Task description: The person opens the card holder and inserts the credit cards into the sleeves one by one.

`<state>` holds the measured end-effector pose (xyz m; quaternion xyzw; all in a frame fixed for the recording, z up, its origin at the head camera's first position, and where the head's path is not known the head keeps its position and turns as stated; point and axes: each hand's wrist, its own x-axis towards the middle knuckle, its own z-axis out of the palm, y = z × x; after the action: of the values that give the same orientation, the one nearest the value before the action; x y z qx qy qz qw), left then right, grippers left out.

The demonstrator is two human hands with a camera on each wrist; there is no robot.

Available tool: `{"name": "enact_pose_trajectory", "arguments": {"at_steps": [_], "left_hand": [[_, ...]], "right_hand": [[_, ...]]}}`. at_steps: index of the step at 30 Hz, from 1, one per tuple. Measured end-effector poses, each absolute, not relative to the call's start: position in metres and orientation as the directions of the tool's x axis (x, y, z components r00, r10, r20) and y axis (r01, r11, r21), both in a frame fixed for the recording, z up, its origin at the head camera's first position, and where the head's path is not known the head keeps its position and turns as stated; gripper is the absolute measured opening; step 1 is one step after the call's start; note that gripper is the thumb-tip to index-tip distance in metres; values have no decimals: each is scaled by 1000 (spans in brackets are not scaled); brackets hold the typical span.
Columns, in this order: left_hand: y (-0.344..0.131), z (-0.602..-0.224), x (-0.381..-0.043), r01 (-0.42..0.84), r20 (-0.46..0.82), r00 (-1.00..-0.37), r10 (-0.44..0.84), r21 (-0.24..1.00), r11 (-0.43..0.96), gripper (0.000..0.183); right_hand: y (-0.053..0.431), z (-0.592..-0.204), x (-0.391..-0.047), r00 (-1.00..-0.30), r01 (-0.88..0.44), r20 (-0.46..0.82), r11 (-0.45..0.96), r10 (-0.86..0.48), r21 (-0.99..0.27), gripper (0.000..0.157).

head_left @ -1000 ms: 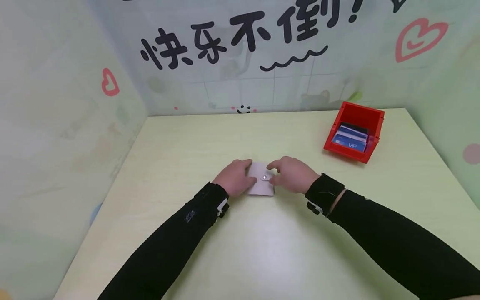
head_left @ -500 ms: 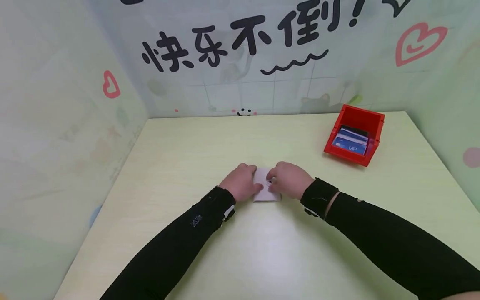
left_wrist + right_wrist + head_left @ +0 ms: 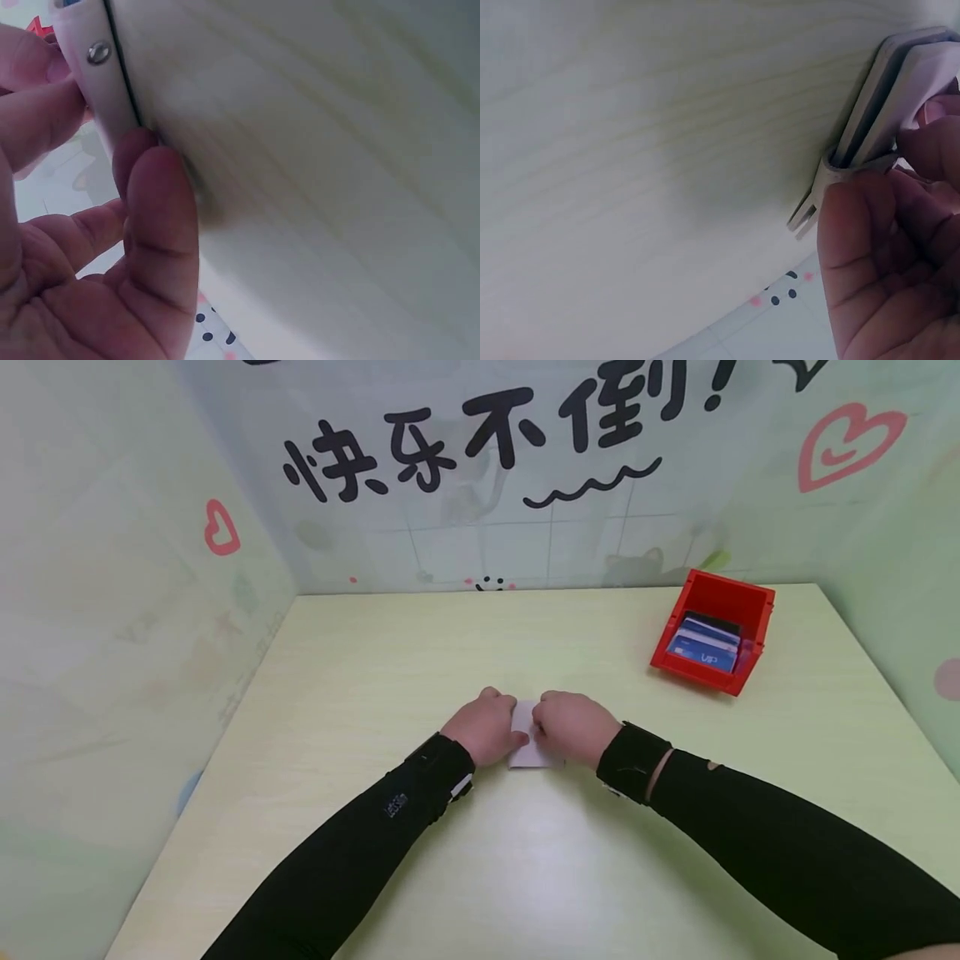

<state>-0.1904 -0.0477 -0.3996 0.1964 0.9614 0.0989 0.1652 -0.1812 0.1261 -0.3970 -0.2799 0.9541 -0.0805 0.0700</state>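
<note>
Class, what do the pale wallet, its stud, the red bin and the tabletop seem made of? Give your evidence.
Wallet: perhaps leather or imitation leather, matte; smooth, softly curved layers.
Stud: probably metal; silvery shine.
Red bin: likely smooth plastic; even colour, moulded-looking rim.
Tabletop: wood or wood-look laminate, soft sheen; pale grain streaks.

- The case [image 3: 536, 758] is coloured pale pink, its snap [image 3: 99, 52] silver.
- The cream counter [image 3: 390, 660] is wood-grained.
- The box [image 3: 727, 597] is coloured red.
- The front card [image 3: 703, 652] is printed blue and white.
- The sleeves [image 3: 337, 852] are coloured black.
- The wall [image 3: 442, 552] is lettered black.
</note>
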Motion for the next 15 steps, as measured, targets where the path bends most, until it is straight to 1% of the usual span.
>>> {"name": "enact_pose_trajectory", "arguments": {"at_steps": [4,7,11,15], "left_hand": [[-48,-401,-191,345,-274,-869,411,260,902,56],[-48,-402,-192,353,-268,-869,417,257,900,56],[-48,-403,-192,368,-263,-865,427,244,897,56],[-49,-405,-191,367,-266,-865,425,241,898,54]], "right_hand": [[123,-398,-179,-830,-543,-56,828,-554,-139,7],[122,-399,-179,-831,-545,-52,830,-553,-116,9],[123,-401,-182,-848,-496,-99,845,-521,-200,13],[126,-402,-186,-863,-417,-156,851,-481,-318,12]]}}
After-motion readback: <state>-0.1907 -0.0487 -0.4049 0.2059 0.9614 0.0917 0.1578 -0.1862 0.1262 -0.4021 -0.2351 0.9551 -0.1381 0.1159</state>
